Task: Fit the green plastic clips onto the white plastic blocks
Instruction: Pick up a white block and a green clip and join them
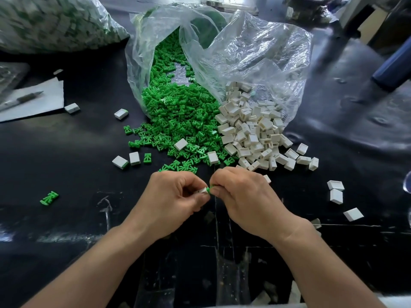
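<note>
My left hand (173, 196) pinches a small white block (202, 190) between thumb and fingers. My right hand (244, 198) pinches a green clip (209, 189) that touches the block's end; most of both parts is hidden by my fingers. Just beyond my hands a heap of green clips (178, 116) spills from a clear bag, and a heap of white blocks (253, 132) lies beside it on the right.
A clear plastic bag (255, 52) covers the far part of both heaps. Loose white blocks (335, 195) lie at the right, others (126, 161) at the left, and a lone green clip (49, 198) further left. Paper with a pen (24, 99) lies far left, beside another filled bag (53, 21).
</note>
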Motion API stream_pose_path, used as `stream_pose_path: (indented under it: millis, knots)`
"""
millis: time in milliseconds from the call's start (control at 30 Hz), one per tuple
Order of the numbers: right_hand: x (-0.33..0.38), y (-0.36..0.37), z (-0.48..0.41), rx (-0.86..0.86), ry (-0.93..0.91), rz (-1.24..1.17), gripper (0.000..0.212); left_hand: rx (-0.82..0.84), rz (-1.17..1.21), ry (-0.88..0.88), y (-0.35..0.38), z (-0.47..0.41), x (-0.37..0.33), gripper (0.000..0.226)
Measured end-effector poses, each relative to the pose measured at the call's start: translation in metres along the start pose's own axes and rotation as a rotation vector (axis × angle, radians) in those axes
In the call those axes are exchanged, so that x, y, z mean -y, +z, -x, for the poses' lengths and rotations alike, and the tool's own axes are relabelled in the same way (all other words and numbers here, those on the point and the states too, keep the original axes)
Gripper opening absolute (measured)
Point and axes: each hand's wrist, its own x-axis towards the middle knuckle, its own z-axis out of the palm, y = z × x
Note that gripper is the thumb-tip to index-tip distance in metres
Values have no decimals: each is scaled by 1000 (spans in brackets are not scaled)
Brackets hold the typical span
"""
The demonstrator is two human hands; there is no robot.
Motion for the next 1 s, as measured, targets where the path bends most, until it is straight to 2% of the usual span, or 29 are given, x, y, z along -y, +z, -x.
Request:
stream_pose_path:
  millis: [367, 433, 533, 700, 833, 1000]
  knots:
    - [7, 5, 1, 9, -19, 124, 5, -37, -150, 95, 0, 5, 0, 15]
    - [6, 3, 0, -31, 9, 3, 10, -39, -28, 54, -1, 3, -1, 15]
    - [6, 1, -3, -188, 86, -208, 19, -29, 287, -29, -2, -2, -6, 11]
    - [3, 4, -2, -192, 116, -235, 14, 99, 451, -132, 0, -4, -6, 8]
    - [1, -1, 0, -33, 180, -274, 22, 124, 328, -41, -1, -3, -4, 13]
    - [5, -5, 2, 86, 40, -36, 19, 178, 109, 16, -5, 0, 1, 20]
